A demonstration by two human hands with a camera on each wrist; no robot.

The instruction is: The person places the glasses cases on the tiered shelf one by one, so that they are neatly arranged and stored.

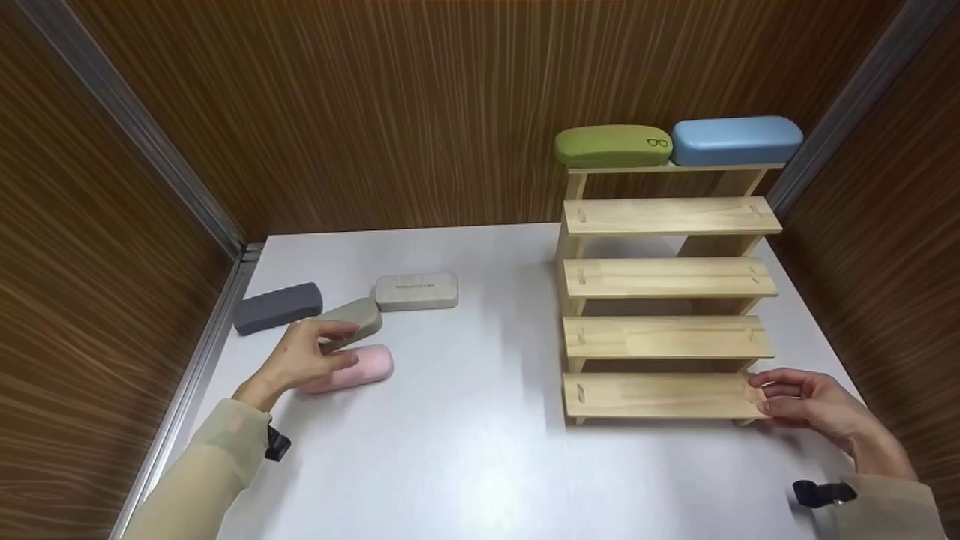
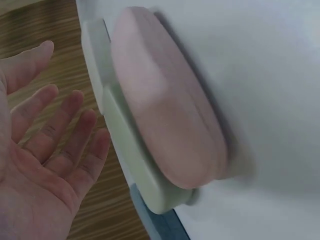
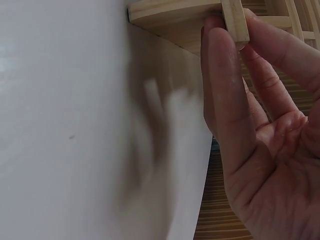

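Observation:
My left hand (image 1: 304,356) hovers with spread fingers over a pink glasses case (image 1: 373,365). In the left wrist view the palm and fingers (image 2: 57,135) look apart from the pink case (image 2: 165,100). Just behind that lies a grey-green glasses case (image 1: 361,315), partly hidden by the hand. At the right, my right hand (image 1: 817,405) pinches the right end of the lowest step of a wooden tiered rack (image 1: 660,395). The right wrist view shows thumb and fingers on both faces of the board's end (image 3: 235,22).
A dark grey case (image 1: 277,307) lies at the far left, and an off-white case (image 1: 417,292) sits behind the grey-green one. On the rack's top step stand a green case (image 1: 611,147) and a blue case (image 1: 737,141). Wood-grain panels (image 1: 405,112) surround the white table (image 1: 465,420).

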